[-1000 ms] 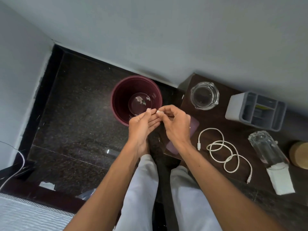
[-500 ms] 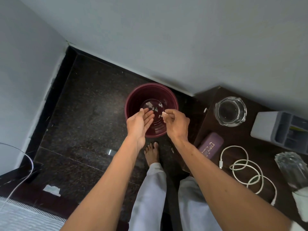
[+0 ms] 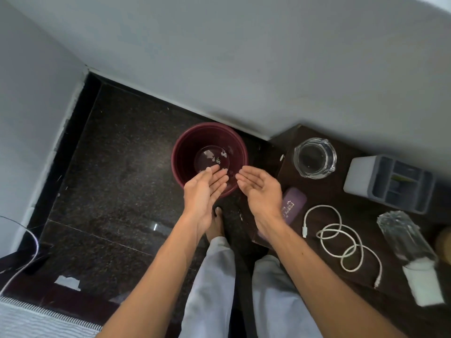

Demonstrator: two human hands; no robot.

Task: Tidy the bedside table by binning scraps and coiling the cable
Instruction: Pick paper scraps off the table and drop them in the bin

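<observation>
A maroon bin (image 3: 188,142) stands on the dark floor beside the bedside table (image 3: 324,191), with a few small scraps (image 3: 217,157) lying at its bottom. Over its near rim my left hand (image 3: 205,189) and my right hand (image 3: 261,189) are held open, palms facing each other, nothing in them. A white cable (image 3: 341,242) lies in loose loops on the table to the right of my right arm, both plugs free.
On the table stand a glass ashtray (image 3: 314,158), a purple case (image 3: 291,206), a grey organiser (image 3: 390,182), a clear bottle (image 3: 405,236) and a white tissue (image 3: 424,281). A paper scrap (image 3: 67,282) lies on the floor near the bed edge.
The small white scrap pinched in my right hand is gone from my fingers. Both hands have opened and spread apart over the bin.
</observation>
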